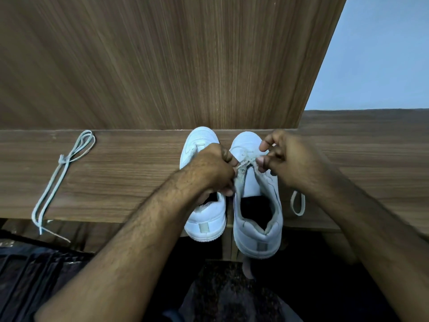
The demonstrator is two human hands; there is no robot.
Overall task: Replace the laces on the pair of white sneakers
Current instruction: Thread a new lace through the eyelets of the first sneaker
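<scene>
Hands on the right sneaker (pixel 256 205), beside the left sneaker (pixel 205 214) on the table (pixel 116 182).
I see left hand (pixel 214 168) and right hand (pixel 282 154) pinching its lace (pixel 246 161); spare lace (pixel 59 173) lies far left.

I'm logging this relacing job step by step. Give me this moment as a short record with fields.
surface: brown wood-grain shelf
left shoe: white low-top sneaker, heel towards the person
right shoe: white low-top sneaker, beside it, being worked on
left hand: grip on the lace at the right shoe's eyelets
right hand: pinches the lace there
spare lace: pale knotted shoelace lying far left
lace loop: right of the right shoe
</scene>
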